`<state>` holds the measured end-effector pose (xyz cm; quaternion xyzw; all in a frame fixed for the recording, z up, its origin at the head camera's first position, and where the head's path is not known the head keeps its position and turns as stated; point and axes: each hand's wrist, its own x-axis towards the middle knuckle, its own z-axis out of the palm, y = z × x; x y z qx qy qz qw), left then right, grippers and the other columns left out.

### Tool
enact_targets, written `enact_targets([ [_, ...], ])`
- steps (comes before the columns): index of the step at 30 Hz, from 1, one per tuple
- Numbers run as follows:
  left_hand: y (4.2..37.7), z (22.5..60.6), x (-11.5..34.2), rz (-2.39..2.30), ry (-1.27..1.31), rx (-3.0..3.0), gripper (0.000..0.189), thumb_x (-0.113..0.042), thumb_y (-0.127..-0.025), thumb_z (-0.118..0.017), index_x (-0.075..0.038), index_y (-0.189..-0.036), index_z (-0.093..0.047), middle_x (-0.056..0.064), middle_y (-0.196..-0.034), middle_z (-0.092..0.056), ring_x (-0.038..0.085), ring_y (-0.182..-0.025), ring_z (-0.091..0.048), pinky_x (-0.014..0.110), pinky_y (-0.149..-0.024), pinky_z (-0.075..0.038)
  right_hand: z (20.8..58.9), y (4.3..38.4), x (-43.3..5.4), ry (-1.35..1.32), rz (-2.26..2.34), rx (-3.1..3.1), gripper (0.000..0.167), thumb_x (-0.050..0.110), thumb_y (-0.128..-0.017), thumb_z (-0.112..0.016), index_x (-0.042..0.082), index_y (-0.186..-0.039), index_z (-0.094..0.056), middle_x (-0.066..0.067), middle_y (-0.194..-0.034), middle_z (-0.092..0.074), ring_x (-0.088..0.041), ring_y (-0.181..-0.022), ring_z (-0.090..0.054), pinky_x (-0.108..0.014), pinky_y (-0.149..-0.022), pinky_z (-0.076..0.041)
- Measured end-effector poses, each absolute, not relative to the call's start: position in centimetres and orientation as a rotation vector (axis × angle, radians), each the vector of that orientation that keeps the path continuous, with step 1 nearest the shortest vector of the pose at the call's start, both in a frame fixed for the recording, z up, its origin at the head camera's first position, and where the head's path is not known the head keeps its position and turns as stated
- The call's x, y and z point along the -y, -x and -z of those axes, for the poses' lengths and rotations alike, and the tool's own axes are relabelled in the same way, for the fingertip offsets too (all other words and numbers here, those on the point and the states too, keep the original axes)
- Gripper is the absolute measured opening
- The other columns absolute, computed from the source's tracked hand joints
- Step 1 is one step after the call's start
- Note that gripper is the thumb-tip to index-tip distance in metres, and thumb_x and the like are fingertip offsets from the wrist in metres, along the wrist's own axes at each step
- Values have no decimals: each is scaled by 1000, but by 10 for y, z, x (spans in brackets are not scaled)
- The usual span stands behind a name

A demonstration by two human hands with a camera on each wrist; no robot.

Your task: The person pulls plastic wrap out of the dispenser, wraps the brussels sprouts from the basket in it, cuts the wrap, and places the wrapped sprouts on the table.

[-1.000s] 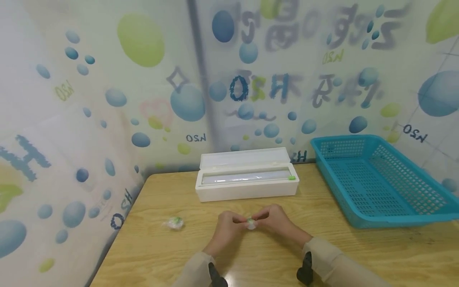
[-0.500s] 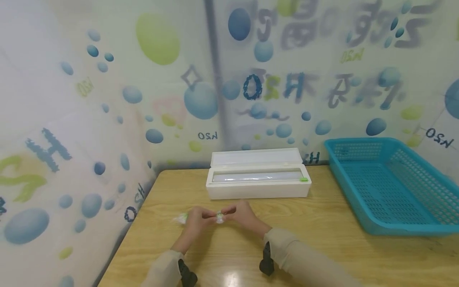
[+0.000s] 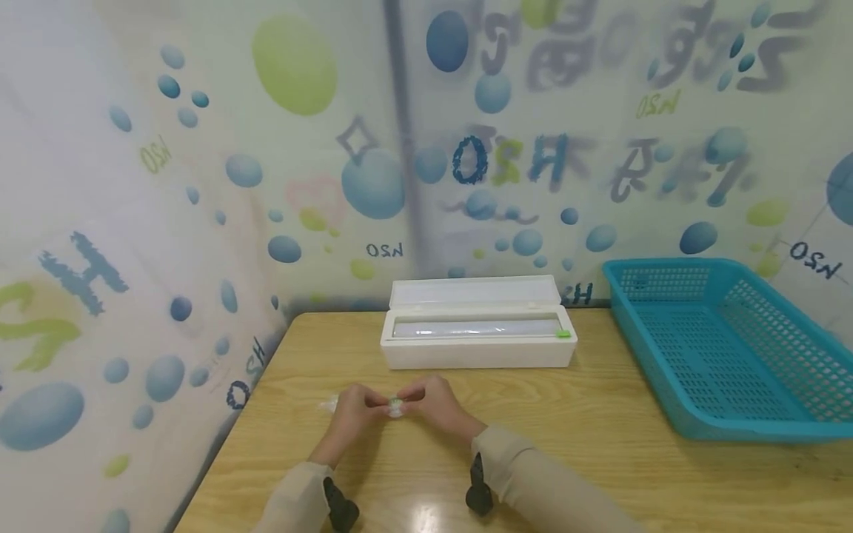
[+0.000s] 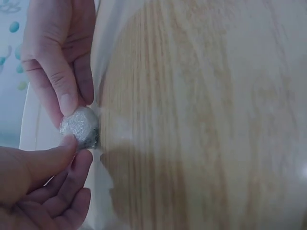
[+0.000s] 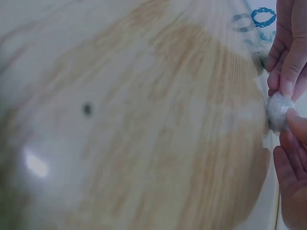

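My left hand (image 3: 352, 416) and right hand (image 3: 436, 403) meet low over the table in the head view. Between their thumbs and fingers they pinch a small round bundle wrapped in clear plastic film (image 3: 395, 408), with a bit of green at its top. In the left wrist view the wrapped bundle (image 4: 80, 126) looks whitish and crinkled, darker on one lower side. The right wrist view shows the wrapped bundle (image 5: 279, 112) at its right edge, thumbs pressing it from both sides. Just left of my left hand lies another film-wrapped bundle (image 3: 329, 404), mostly hidden by that hand.
Behind the hands stands a white cling film box (image 3: 478, 354), lid raised, with a film roll (image 3: 476, 328) inside and a green slider (image 3: 563, 334) at its right end. A blue plastic basket (image 3: 753, 429) sits at the right of the wooden table (image 3: 566, 414). Printed curtains surround it.
Both hands have shifted left with the pinched bundle, toward the other bundle, which the left hand now mostly covers. The head view has also turned slightly left.
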<state>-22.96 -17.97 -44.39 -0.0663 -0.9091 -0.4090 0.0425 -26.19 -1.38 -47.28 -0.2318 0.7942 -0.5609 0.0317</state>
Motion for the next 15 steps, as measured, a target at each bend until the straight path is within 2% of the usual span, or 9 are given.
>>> enact_targets([
  [8, 229, 445, 173, 1395, 166, 2813, 10, 2, -74, -72, 7, -80, -66, 15, -73, -66, 22, -65, -62, 30, -56, -51, 473, 261, 4, 676, 1643, -2461, 18, 2, -75, -73, -2, -91, -69, -9, -90, -67, -14, -77, -61, -21, -66, -49],
  [15, 234, 428, 177, 1244, 116, 2966, 13, -5, -78, -70, 3, -86, -65, 9, -77, -64, 19, -69, -60, 31, -59, -51, 463, 267, -10, 720, 1604, -2410, 27, 3, -76, -71, -4, -101, -66, -14, -99, -66, -15, -76, -61, -23, -63, -50],
])
